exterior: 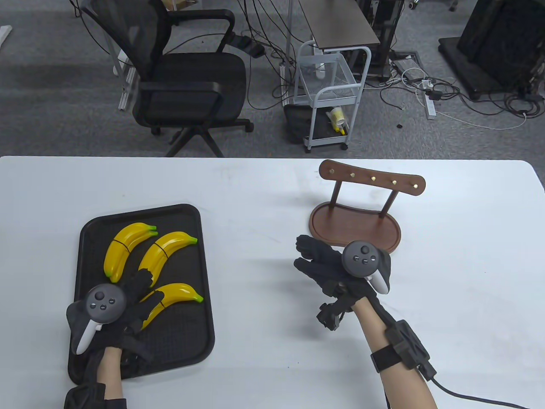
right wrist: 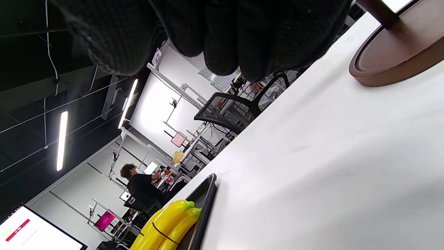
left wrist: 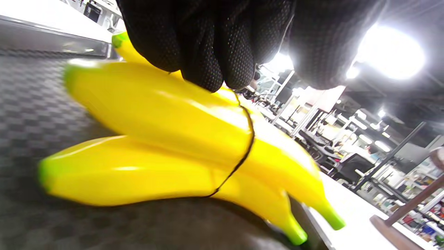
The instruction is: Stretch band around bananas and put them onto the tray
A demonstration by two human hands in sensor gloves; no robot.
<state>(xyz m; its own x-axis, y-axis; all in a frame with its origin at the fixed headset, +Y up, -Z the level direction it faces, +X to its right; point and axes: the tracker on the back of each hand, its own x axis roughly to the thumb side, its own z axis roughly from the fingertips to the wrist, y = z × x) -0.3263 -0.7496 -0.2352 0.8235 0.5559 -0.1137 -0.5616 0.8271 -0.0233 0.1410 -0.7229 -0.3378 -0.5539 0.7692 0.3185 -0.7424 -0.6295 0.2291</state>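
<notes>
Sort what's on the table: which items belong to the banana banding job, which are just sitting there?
Job items:
- three bananas, fanned out on the tray
- thin black band around them
- black tray
- left hand resting on the stem ends
- right hand off the tray, holding nothing

Just there:
- wooden hook stand
- white table

We see a white counter (exterior: 264, 204) carrying two things directly. On the near left lies a black tray (exterior: 200, 272), its long side running near to far. Toward the far right, well apart from the tray, stands a brown wooden stand (exterior: 355, 226) with an oval base and a hooked crossbar.
</notes>
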